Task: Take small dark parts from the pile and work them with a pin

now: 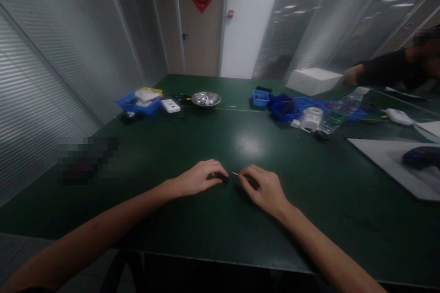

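Note:
Over the green table (192, 233), my left hand (199, 177) pinches a small black piece (224, 177) between thumb and fingers; its exact kind is too dark to make out. A short gap away, my right hand (264, 187) is closed on a thin silver pin-like piece (235, 173). Its bright tip points left at the black piece, without touching it. The rest of the pin is hidden by my fingertips.
At the back left are a blue basket (149, 109), a white device (171, 105) and a metal bowl (195, 101) of small items. Blue trays (286, 113), a plastic bottle (343, 109), a white box (313, 81) and a mouse (421, 156) stand right. A person (388, 69) sits far right.

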Action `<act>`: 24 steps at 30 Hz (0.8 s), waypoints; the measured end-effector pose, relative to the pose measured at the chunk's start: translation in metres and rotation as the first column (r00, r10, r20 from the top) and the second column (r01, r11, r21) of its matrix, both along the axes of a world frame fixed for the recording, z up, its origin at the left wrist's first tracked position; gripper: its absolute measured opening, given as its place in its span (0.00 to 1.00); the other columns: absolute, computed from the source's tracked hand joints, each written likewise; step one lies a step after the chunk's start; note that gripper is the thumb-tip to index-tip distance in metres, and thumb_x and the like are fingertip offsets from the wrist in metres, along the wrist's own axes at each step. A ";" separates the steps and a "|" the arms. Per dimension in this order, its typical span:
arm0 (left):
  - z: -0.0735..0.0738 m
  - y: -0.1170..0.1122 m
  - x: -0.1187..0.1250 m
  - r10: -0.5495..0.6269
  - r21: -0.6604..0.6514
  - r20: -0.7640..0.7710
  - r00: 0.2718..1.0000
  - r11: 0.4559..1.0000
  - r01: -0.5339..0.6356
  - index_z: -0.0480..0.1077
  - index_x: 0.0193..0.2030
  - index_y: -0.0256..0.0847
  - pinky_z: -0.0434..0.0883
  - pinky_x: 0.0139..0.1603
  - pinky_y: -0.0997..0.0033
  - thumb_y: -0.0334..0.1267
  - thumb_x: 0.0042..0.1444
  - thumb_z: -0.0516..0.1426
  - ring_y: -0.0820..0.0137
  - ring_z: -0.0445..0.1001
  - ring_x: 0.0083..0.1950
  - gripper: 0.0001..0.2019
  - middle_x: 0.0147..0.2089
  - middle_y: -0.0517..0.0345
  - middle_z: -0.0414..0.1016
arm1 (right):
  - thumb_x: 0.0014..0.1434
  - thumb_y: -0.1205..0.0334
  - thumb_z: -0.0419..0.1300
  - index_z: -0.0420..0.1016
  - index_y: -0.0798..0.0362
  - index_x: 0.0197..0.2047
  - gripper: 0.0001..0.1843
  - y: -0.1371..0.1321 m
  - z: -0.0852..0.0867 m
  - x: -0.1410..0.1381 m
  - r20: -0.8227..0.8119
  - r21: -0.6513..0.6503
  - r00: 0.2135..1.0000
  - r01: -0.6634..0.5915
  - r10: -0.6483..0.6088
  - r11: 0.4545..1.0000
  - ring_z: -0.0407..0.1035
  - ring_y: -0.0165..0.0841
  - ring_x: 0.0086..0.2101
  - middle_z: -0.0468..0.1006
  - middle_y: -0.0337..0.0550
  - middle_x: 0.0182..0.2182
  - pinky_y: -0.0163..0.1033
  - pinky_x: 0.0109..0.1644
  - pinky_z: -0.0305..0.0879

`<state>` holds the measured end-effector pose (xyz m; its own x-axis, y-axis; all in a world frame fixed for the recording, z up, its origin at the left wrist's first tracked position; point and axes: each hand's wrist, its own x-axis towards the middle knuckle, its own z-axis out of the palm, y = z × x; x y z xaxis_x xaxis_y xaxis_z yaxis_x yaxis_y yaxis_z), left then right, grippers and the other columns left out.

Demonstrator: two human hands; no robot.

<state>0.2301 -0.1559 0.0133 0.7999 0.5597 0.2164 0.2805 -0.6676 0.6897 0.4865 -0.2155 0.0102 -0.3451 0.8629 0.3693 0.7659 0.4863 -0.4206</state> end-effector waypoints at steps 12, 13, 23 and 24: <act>-0.020 0.136 -0.182 0.760 0.245 -0.075 0.646 0.642 -0.727 0.79 0.52 0.41 0.72 0.56 0.61 0.35 0.61 0.60 0.60 0.77 0.50 0.13 0.51 0.49 0.80 | 0.71 0.54 0.54 0.77 0.49 0.42 0.13 0.003 -0.005 0.005 -0.034 -0.020 0.999 -0.027 0.026 0.999 0.72 0.32 0.30 0.80 0.42 0.36 0.37 0.36 0.65; -0.022 0.146 -0.198 0.833 0.251 -0.071 0.549 0.547 -0.798 0.79 0.52 0.40 0.72 0.57 0.61 0.34 0.60 0.60 0.59 0.77 0.50 0.13 0.50 0.49 0.80 | 0.71 0.54 0.54 0.77 0.49 0.42 0.13 0.003 -0.005 0.005 -0.034 -0.020 0.999 -0.024 0.024 1.000 0.72 0.32 0.30 0.80 0.42 0.36 0.37 0.35 0.66; -0.034 0.160 -0.252 0.978 0.310 -0.097 0.186 0.207 -0.928 0.75 0.51 0.34 0.73 0.52 0.60 0.44 0.55 0.67 0.56 0.77 0.48 0.21 0.48 0.42 0.77 | 0.71 0.53 0.54 0.77 0.49 0.42 0.14 0.003 -0.004 0.004 -0.022 -0.019 1.000 -0.002 0.001 1.000 0.73 0.32 0.29 0.80 0.43 0.36 0.38 0.35 0.67; -0.033 0.160 -0.252 0.978 0.316 -0.128 0.167 0.200 -0.928 0.76 0.47 0.34 0.72 0.52 0.59 0.46 0.55 0.67 0.55 0.77 0.47 0.19 0.45 0.43 0.77 | 0.71 0.53 0.54 0.77 0.49 0.42 0.13 0.003 -0.004 0.004 -0.020 -0.019 1.000 -0.001 0.000 1.000 0.73 0.32 0.29 0.80 0.43 0.36 0.38 0.35 0.67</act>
<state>-0.0219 0.0038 -0.0197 -0.3132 0.9082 0.2777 0.8967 0.1865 0.4016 0.4902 -0.2126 0.0064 -0.3382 0.8696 0.3599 0.7570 0.4785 -0.4450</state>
